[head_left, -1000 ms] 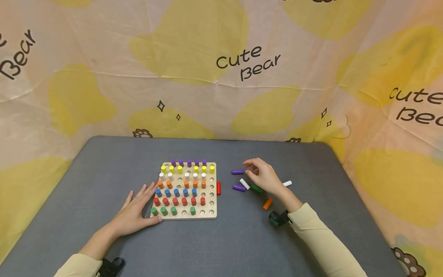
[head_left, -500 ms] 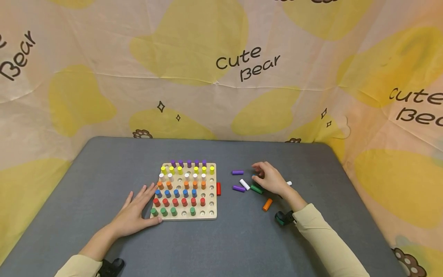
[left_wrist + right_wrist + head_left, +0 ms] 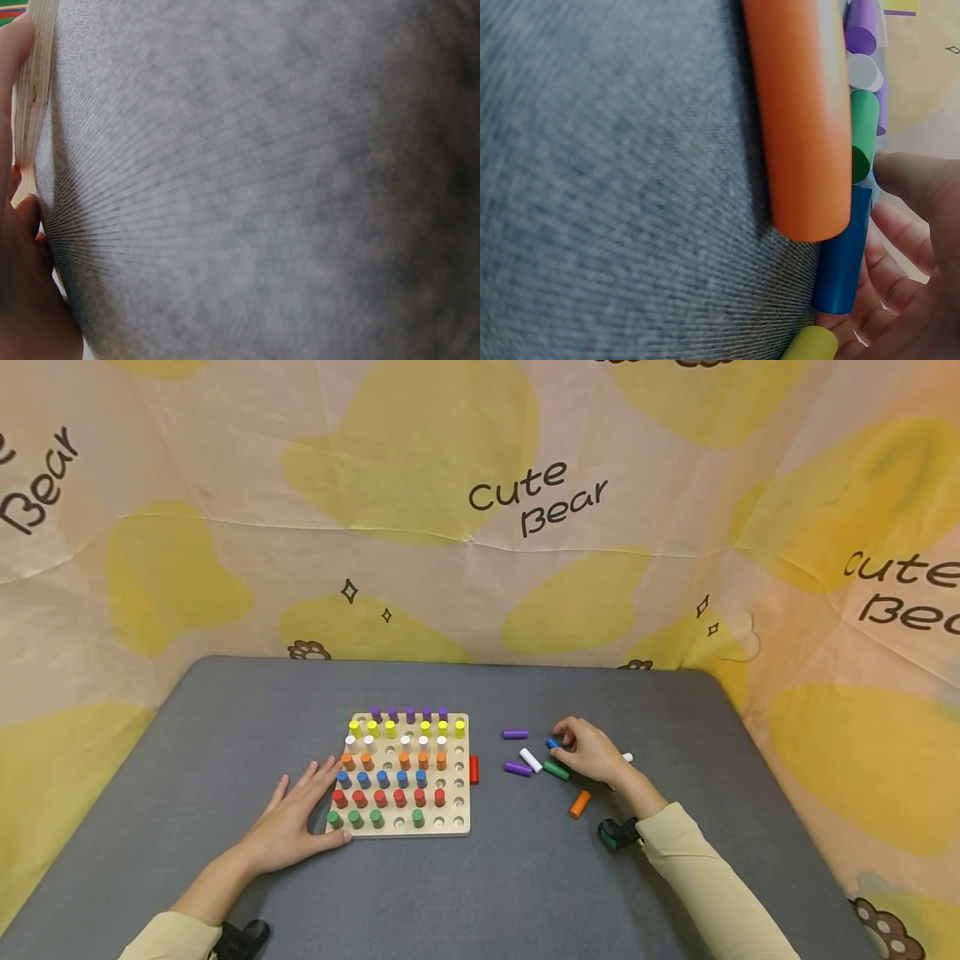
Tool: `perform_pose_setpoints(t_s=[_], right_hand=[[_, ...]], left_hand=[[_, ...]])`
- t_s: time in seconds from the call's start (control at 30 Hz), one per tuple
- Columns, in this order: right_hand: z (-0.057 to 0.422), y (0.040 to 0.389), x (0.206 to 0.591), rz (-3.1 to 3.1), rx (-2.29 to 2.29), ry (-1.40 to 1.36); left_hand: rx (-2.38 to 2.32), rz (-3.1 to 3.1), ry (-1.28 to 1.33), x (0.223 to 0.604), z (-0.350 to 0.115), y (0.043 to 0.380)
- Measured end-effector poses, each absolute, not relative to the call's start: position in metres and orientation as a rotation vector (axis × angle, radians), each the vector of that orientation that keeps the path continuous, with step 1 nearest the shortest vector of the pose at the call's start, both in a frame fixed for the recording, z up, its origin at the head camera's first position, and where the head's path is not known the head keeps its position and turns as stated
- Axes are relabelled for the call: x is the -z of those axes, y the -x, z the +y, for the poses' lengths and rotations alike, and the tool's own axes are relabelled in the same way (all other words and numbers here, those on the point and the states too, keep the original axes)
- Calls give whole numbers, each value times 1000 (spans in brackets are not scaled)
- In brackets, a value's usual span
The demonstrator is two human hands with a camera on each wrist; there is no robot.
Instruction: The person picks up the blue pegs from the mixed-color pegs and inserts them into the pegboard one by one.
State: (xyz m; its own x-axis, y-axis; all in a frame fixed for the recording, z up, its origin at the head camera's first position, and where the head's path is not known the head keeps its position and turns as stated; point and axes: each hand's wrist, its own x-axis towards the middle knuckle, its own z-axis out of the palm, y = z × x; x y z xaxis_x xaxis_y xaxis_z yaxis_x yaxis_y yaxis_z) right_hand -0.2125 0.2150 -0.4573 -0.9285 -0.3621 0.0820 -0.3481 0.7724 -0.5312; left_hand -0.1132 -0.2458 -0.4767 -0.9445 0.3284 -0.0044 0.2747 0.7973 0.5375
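Note:
A pale wooden pegboard (image 3: 450,810) carries rows of coloured pegs, purple at the back and green in front. My left hand (image 3: 288,822) rests at its left side, fingers straight along the edge and thumb at the front corner; in the left wrist view the thumb (image 3: 9,64) touches the board's edge. To the right of the board, my right hand (image 3: 588,753) pinches a blue peg (image 3: 553,743) between thumb and fingers. Another blue peg (image 3: 843,255) lies below the palm in the right wrist view, hidden from the head view.
Loose pegs lie around the right hand: two purple (image 3: 515,734), one white (image 3: 530,760), one green (image 3: 556,769), one orange (image 3: 580,803). A yellow peg (image 3: 814,343) and another white one (image 3: 627,757) are partly covered. A red peg (image 3: 474,769) lies against the board's right edge.
My right hand has shifted right and slightly nearer, away from the back purple peg, uncovering the green one. The blue peg now shows at its fingertips. The left hand has not moved.

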Motion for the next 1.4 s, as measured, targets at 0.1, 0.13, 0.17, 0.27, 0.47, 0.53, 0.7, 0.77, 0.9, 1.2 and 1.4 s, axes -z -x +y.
perform_pose_setpoints(t_s=[0.1,0.13,0.17,0.27,0.47,0.53,0.7,0.77,0.9,1.2,1.4], right_hand=[[215,213,458,2930,867,592],[215,214,459,2929,863,590],[215,214,459,2928,859,593],[214,215,459,2928,852,590],[211,215,456,2933,829,599],[210,215,456,2933,823,604],[210,215,457,2939,810,611],[209,215,457,2942,811,612],[208,213,455,2947,832,616],[196,212,449,2982,857,634],[183,207,444,2959,950,641]], left_hand=[[-840,2875,-476,476,-246,113],[-836,2872,-472,476,-246,113],[-833,2871,-469,476,-246,113],[-827,2870,-473,477,-246,114],[-810,2858,-458,475,-246,116],[-812,2861,-461,475,-246,116],[-826,2867,-471,475,-246,115],[-824,2866,-467,474,-246,115],[-819,2850,-453,474,-246,116],[-812,2842,-443,475,-246,116],[-819,2853,-449,473,-246,113]])
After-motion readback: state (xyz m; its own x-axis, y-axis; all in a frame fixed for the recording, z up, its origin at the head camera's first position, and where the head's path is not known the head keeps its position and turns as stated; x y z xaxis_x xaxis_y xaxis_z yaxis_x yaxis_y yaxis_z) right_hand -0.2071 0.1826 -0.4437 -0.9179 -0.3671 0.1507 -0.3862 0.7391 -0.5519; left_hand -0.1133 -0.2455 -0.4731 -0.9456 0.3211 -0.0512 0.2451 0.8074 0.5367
